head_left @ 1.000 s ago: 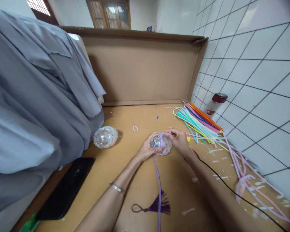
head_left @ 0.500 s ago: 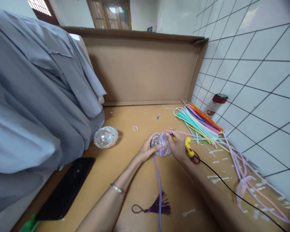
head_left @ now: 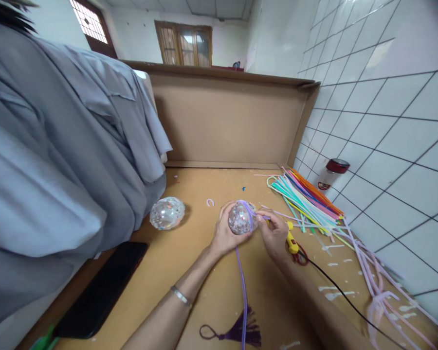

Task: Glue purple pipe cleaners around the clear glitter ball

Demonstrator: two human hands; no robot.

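Note:
My left hand (head_left: 224,231) is closed around a clear ball with coloured glitter specks (head_left: 239,219), its fingers behind and thumb below. A purple pipe cleaner (head_left: 248,214) runs over the ball's right side. My right hand (head_left: 273,231) pinches the free end of that strip between thumb and fingertips, just right of the ball. A purple length (head_left: 244,287) trails down from under the left hand across the table, passing over a dark purple tassel (head_left: 243,330). A second clear speckled ball (head_left: 167,213) rests to the left, apart from both hands.
A yellow hot glue gun (head_left: 292,240) with a black cord lies right of my right hand. Coloured pipe cleaners (head_left: 306,194) and a lidded jar (head_left: 334,172) are by the tiled wall. A black phone (head_left: 104,287) and grey cloth (head_left: 65,146) are left; cardboard (head_left: 233,121) stands behind.
The ball has turned in my left hand. My right hand has come off its surface and now holds the purple strip's end out to the right. The view has tilted up slightly.

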